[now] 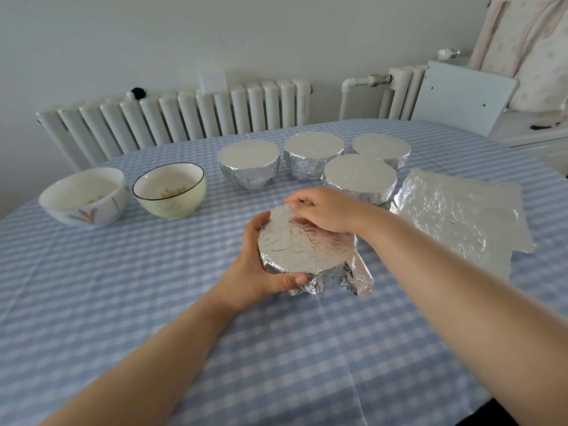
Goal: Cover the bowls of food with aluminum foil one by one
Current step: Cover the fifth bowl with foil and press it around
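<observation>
Foil-draped bowl (pixel 302 244) (crinkled) sits clasped in left grip (pixel 261 262), right grip (pixel 322 210) curled on top.

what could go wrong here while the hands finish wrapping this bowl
The foil is loose at the near right corner, where a flap sticks out, so the cover may not seal. The right hand pressing on top could dent or tear the thin sheet. The left hand grips one side only, so the bowl might tip.
</observation>
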### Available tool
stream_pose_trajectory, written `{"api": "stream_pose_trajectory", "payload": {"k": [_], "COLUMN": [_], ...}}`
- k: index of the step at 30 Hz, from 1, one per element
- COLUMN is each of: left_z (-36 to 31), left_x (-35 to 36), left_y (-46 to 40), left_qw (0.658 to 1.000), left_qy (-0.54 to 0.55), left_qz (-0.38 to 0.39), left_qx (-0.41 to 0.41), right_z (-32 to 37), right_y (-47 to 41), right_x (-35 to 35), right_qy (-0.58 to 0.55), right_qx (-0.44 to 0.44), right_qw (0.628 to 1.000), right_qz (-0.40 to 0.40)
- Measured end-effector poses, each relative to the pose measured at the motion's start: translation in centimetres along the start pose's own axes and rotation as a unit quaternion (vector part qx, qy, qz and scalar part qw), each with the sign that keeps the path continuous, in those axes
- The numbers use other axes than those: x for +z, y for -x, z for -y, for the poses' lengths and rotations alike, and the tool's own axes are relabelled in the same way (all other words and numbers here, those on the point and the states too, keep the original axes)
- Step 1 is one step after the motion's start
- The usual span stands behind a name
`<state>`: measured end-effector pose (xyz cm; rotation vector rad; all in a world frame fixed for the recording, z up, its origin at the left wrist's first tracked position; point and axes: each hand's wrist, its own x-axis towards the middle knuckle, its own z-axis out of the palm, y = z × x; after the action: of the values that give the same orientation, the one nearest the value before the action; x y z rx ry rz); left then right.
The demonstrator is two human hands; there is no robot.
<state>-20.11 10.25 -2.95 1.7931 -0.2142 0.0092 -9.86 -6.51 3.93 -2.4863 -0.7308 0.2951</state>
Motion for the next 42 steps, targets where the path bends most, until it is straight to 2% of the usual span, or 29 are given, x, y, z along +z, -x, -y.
{"api": "stream_pose_trajectory", "payload": {"k": [3, 8, 11, 14, 17, 18, 20, 22, 24, 27, 31, 34, 42], "left_z": [-0.1, 0.3, 0.4, 0.4, 0.1, -0.6, -2.4, -4.1, -5.3, -5.6, -5.0, -5.0, -4.8], "left_x": [-0.1, -0.3, -0.6, -1.6, -2.9, -3.2, -3.5, -3.3, -2.2, 0.4, 1.7, 1.6, 1.6], "left_y": [0.0, 0.0, 0.0, -0.3, -0.5, -0.5, -1.1, -2.0, -2.9, -4.0, -4.4, -4.5, -4.7], "left_qw": [1.000, 0.999, 0.999, 0.996, 0.995, 0.998, 0.994, 0.966, 0.939, 0.902, 0.859, 0.834, 0.817], "left_qy": [-0.002, 0.020, 0.040, 0.042, 0.075, 0.049, -0.083, -0.229, -0.319, -0.420, -0.510, -0.548, -0.570], "left_qz": [0.003, 0.015, 0.023, 0.074, 0.037, 0.009, -0.070, -0.112, -0.085, -0.016, 0.032, 0.061, 0.082], "left_qx": [-0.002, -0.027, -0.029, -0.016, -0.046, -0.048, -0.019, 0.048, 0.100, 0.096, 0.041, 0.032, 0.043], "right_z": [-0.1, -0.3, -0.4, -0.9, -1.2, -1.2, -1.2, -1.4, -1.6, -1.6, -1.6, -2.0, -3.0], "right_y": [0.0, 2.5, 3.8, 3.7, 3.4, 3.5, 3.3, 3.0, 2.8, 2.8, 3.0, 3.0, 2.6], "right_x": [-0.3, -0.6, 0.4, 1.3, 1.6, 1.6, 1.6, 1.7, 1.7, 1.7, 1.6, 1.6, 2.1], "right_qy": [-0.053, -0.120, -0.123, -0.118, -0.104, -0.107, -0.104, -0.084, -0.071, -0.087, -0.122, -0.148, -0.265], "right_qx": [0.021, 0.005, 0.001, -0.005, -0.001, -0.003, -0.009, -0.012, -0.012, -0.010, -0.016, -0.009, 0.014], "right_qw": [0.998, 0.984, 0.987, 0.986, 0.987, 0.987, 0.987, 0.988, 0.989, 0.986, 0.981, 0.977, 0.949], "right_qz": [-0.012, -0.130, -0.101, -0.120, -0.123, -0.121, -0.125, -0.129, -0.131, -0.139, -0.149, -0.152, -0.167]}}
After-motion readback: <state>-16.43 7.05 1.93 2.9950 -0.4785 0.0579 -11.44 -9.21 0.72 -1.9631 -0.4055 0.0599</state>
